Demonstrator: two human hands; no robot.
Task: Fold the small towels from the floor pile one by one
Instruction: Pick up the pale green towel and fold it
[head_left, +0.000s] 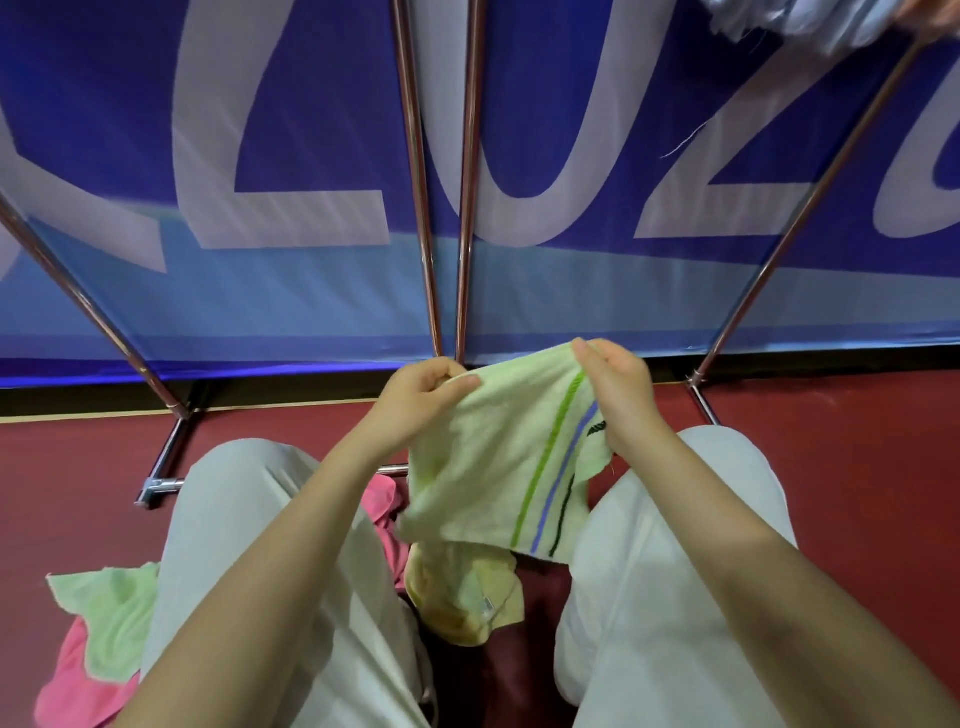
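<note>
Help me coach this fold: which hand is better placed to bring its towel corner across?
Probably the right hand: its grip pinches the striped towel's higher far corner, free to swing over. The left hand holds the opposite corner as anchor.

Five towels: one striped, one yellow, one green, two pink. Two hands. Four poles.

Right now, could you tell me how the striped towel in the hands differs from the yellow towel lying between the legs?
The striped towel is pale green with green, blue and dark stripes; the yellow towel shows no stripes. The striped towel is held up, spread between the left hand and right hand; the yellow towel lies crumpled below, untouched. Both are small towels.
</note>
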